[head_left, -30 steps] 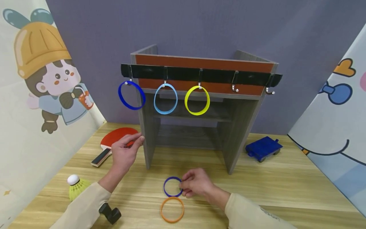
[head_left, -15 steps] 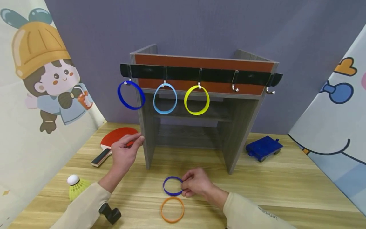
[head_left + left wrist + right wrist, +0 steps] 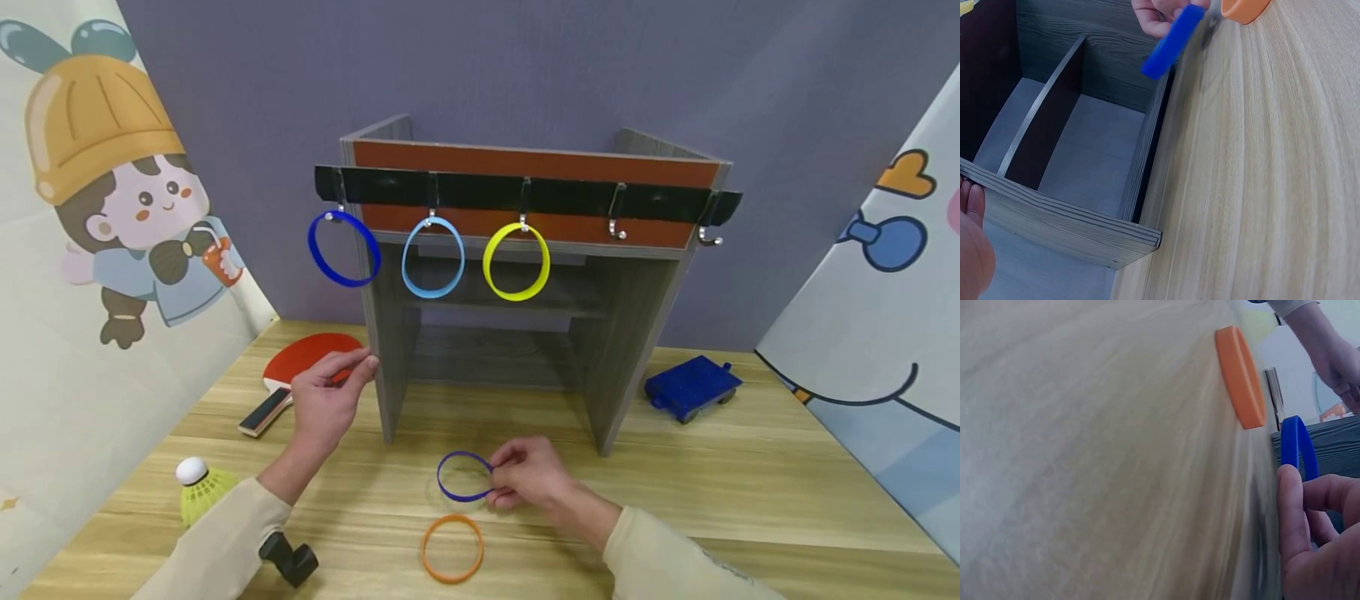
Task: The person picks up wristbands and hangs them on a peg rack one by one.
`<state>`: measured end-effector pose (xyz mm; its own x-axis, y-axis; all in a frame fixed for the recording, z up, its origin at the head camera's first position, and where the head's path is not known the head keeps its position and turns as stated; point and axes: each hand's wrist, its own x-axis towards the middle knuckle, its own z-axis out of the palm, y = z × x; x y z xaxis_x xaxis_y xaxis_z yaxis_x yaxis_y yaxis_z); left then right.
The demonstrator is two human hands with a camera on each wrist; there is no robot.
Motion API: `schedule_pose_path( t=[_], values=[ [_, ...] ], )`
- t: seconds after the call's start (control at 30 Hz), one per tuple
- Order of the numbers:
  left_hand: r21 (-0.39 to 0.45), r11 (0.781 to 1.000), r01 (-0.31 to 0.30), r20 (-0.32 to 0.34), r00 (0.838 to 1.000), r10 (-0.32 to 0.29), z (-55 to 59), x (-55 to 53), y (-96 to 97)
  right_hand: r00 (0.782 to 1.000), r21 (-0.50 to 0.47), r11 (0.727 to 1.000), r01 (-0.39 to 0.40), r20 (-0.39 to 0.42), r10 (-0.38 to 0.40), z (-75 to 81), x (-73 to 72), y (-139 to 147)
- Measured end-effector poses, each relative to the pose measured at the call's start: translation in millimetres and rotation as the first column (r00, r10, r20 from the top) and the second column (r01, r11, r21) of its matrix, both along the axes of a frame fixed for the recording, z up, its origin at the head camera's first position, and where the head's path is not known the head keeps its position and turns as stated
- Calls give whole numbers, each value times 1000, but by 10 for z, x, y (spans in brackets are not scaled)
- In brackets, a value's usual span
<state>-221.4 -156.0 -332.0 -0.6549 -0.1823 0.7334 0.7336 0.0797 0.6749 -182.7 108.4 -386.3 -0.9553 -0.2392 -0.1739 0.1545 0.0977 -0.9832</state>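
My right hand (image 3: 531, 473) pinches a dark blue ring (image 3: 441, 483) at its right side, between thumb and fingers. The ring is tilted and just off the table, as the right wrist view shows with the blue ring (image 3: 1289, 440) at the fingertips. Nearer me an orange ring (image 3: 452, 578) lies flat on the table. My left hand (image 3: 327, 398) grips the front edge of the left side panel of a grey wooden shelf (image 3: 384, 367); part of its fingers is hidden. From hooks on the shelf's black rail (image 3: 480, 190) hang a blue ring (image 3: 320, 265), a light blue ring (image 3: 431, 294) and a yellow ring (image 3: 517, 297).
Two bare hooks, a middle-right hook (image 3: 617, 232) and a far-right hook (image 3: 708, 239), are on the rail. Left lie a red table tennis bat (image 3: 300, 358) and a yellow shuttlecock (image 3: 204, 493). A blue toy cart (image 3: 692, 387) stands right of the shelf, on the wooden table (image 3: 720, 500).
My right hand has taken hold of the dark blue ring and raised it slightly off the table, moving it a little right and away from the orange ring. My left hand stays on the shelf.
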Motion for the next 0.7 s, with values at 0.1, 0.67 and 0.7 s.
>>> schedule_pose_path(
  t=[0.1,0.67,0.7],
  values=[
    [-2,1000,-1,0,1000,1,3,-1,2,1000,-18,1000,10,-12,-10,34,6,37],
    [-10,1000,-11,-10,1000,11,6,0,0,995,-159,983,90,-32,-97,423,146,308],
    [-11,1000,-12,-9,1000,12,6,2,0,994,-171,980,100,-29,-107,446,151,324]
  ],
)
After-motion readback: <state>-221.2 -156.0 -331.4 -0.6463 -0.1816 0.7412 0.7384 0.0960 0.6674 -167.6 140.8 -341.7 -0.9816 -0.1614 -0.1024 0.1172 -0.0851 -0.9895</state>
